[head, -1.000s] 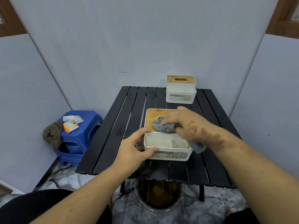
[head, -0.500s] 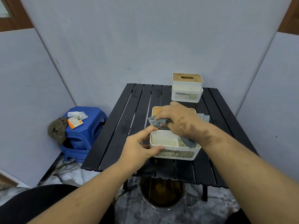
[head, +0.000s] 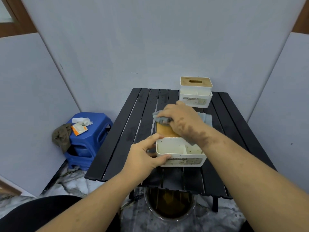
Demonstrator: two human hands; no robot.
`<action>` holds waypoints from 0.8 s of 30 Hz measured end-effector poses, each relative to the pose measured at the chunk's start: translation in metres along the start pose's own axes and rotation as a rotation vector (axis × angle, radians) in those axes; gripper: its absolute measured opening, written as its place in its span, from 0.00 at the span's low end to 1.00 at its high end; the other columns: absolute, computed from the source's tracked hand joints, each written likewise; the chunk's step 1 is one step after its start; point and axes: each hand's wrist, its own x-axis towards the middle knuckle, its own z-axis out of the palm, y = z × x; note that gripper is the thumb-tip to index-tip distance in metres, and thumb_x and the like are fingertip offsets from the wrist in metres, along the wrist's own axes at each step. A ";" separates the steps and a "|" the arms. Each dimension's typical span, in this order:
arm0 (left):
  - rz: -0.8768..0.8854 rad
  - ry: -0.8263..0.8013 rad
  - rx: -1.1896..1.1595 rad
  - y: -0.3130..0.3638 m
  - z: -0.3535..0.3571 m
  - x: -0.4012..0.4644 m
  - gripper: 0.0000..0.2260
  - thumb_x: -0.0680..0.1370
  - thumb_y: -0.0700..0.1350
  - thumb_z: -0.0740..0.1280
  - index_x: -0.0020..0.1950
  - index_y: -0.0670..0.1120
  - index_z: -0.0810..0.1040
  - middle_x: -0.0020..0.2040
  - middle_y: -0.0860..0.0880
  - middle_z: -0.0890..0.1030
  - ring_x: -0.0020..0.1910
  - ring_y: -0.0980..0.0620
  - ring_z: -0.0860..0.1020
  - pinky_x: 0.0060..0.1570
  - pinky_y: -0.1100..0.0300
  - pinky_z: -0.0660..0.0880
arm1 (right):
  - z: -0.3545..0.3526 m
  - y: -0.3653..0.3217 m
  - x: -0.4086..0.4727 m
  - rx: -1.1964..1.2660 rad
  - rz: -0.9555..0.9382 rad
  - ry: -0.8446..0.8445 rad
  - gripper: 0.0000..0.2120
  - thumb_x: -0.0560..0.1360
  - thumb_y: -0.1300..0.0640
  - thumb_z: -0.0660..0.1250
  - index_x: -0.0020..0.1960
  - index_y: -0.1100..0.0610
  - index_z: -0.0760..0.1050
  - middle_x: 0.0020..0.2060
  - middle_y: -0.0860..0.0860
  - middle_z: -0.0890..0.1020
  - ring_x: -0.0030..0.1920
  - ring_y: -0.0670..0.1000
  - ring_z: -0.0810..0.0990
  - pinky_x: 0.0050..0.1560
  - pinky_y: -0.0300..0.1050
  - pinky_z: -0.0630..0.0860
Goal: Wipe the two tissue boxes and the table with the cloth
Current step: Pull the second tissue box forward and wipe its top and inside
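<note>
A white tissue box (head: 177, 149) with a wooden lid and a speckled front compartment sits near the front of the black slatted table (head: 120, 134). My left hand (head: 144, 155) grips its front left corner. My right hand (head: 182, 119) presses a grey cloth (head: 161, 118) onto the far end of the wooden lid; part of the cloth trails out to the right of my wrist. A second white tissue box (head: 195, 92) with a wooden slotted lid stands at the table's back right.
A blue plastic stool (head: 90, 139) stands left of the table with a brown rag, an orange packet and crumpled tissue on it. A round basin (head: 168, 208) with dark liquid sits on the floor under the table's front edge. Grey panels wall in three sides.
My right hand has slid the cloth from the near part of the wooden lid toward its far end. My left hand keeps its hold on the box corner.
</note>
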 end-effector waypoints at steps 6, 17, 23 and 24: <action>-0.026 0.016 0.024 -0.002 0.006 0.000 0.23 0.71 0.35 0.81 0.55 0.61 0.83 0.51 0.54 0.88 0.52 0.50 0.87 0.49 0.55 0.85 | -0.015 0.046 -0.001 -0.028 0.187 -0.112 0.18 0.77 0.52 0.66 0.64 0.37 0.76 0.56 0.49 0.77 0.57 0.56 0.73 0.60 0.58 0.75; -0.034 0.009 0.035 0.000 0.009 -0.002 0.20 0.71 0.36 0.80 0.57 0.55 0.83 0.51 0.56 0.87 0.53 0.52 0.86 0.49 0.55 0.85 | -0.027 0.104 -0.071 0.195 0.119 -0.068 0.20 0.74 0.67 0.68 0.60 0.47 0.81 0.54 0.44 0.79 0.57 0.47 0.75 0.65 0.47 0.72; -0.019 0.011 0.051 0.001 0.010 -0.002 0.22 0.71 0.37 0.81 0.56 0.61 0.83 0.51 0.57 0.87 0.53 0.51 0.86 0.48 0.54 0.85 | -0.026 0.064 -0.099 0.188 -0.036 -0.030 0.15 0.77 0.60 0.69 0.60 0.47 0.82 0.54 0.41 0.79 0.52 0.44 0.71 0.55 0.29 0.65; -0.017 0.011 0.056 0.001 0.010 -0.002 0.23 0.71 0.37 0.81 0.56 0.62 0.83 0.51 0.56 0.87 0.52 0.50 0.86 0.48 0.53 0.86 | -0.022 0.055 -0.100 0.136 -0.025 -0.018 0.15 0.78 0.59 0.67 0.61 0.45 0.81 0.55 0.41 0.79 0.50 0.45 0.69 0.55 0.33 0.66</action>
